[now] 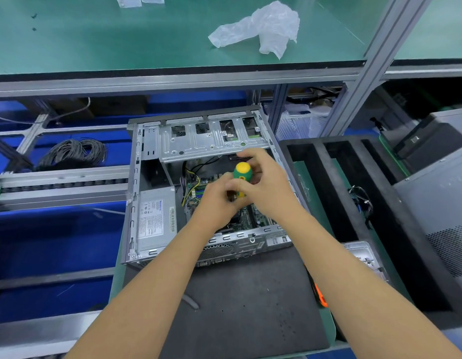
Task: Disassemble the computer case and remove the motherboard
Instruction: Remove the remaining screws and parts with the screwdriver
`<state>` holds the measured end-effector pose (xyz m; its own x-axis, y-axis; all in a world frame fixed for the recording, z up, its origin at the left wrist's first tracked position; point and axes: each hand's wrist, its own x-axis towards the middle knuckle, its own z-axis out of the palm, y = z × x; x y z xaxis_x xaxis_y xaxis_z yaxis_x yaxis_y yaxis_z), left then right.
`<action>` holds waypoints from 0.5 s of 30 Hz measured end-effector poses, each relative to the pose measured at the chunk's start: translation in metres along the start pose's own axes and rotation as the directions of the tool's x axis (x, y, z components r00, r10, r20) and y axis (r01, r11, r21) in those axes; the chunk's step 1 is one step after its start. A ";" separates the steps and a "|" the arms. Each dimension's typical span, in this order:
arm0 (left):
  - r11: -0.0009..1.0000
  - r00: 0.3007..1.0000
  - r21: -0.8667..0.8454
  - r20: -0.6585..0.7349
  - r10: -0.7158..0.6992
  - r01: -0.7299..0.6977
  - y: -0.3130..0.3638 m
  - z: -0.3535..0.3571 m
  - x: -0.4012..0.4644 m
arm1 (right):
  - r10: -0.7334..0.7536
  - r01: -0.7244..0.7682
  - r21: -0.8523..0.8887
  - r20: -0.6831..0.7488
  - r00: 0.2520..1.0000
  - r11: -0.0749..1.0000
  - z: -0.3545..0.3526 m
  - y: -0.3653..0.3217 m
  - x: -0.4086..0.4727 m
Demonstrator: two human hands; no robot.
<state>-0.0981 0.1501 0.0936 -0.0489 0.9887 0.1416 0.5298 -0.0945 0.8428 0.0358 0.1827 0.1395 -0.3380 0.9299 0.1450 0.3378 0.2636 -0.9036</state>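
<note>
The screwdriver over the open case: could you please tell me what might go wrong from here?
1. The screwdriver, held by both the right hand and the left hand, could slip and gouge the motherboard.
2. A loosened screw might drop into the case unseen.
3. The loose cables close by could snag.

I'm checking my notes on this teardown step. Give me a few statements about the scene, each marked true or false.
1. Both hands are on the screwdriver. True: the right hand holds its handle, and the left hand grips lower down.
2. The screwdriver handle is red. False: it is green and yellow.
3. The computer case is open, with the motherboard still inside. True.
4. The power supply lies outside the case. False: it sits inside, at the left.
5. A crumpled plastic bag lies inside the case. False: it is on the green shelf above.
</note>
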 end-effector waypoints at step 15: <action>0.999 0.998 0.018 0.035 -0.048 0.047 -0.001 -0.002 0.003 | -0.036 0.056 -0.179 0.114 0.993 0.982 0.001 -0.004 0.001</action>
<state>-0.0999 0.1532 0.0944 -0.0446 0.9955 0.0830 0.5419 -0.0457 0.8392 0.0329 0.1821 0.1429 -0.4479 0.8846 0.1300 0.4705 0.3568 -0.8070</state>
